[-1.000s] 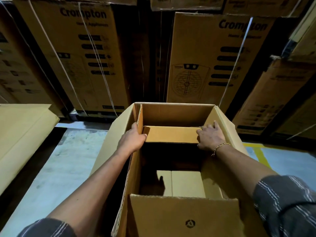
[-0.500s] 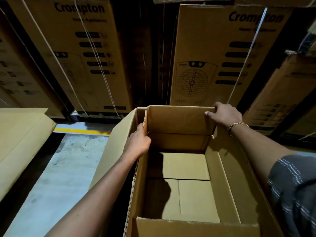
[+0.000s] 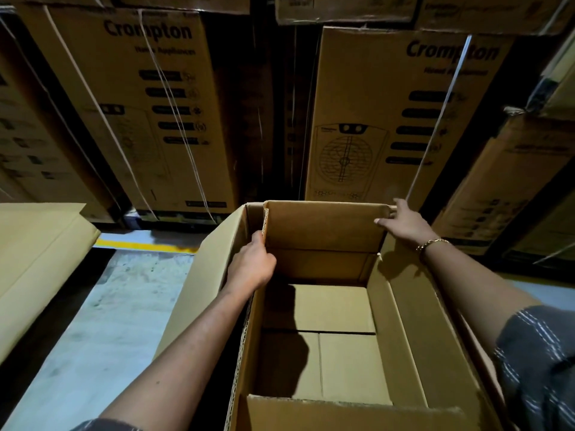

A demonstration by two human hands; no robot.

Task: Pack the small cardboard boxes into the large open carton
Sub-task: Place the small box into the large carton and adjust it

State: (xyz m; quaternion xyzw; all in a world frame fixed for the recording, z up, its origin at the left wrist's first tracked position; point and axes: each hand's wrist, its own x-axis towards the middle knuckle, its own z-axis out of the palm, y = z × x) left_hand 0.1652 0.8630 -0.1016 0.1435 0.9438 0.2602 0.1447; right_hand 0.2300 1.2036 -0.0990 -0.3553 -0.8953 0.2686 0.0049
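Large open carton [image 3: 404, 331] on floor, directly before person. Far flap [image 3: 323, 225], folded inward second ago, now upright. Left hand [image 3: 253, 264] pinches flap's left edge; right hand [image 3: 404, 223] grips its top right corner. Interior opened; no small boxes visible yet.

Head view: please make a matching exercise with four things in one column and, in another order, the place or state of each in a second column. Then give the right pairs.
Things:
1. left hand
2. right hand
3. large open carton
4. yellow floor line

Places or states:
A. on the floor, left of the carton, before the stacked boxes
B. holds the far flap at its top right corner
C. no small boxes visible inside, only bottom flaps
D. grips the left edge of the far flap

Pairs: 1-D, 2-B, 3-C, 4-A
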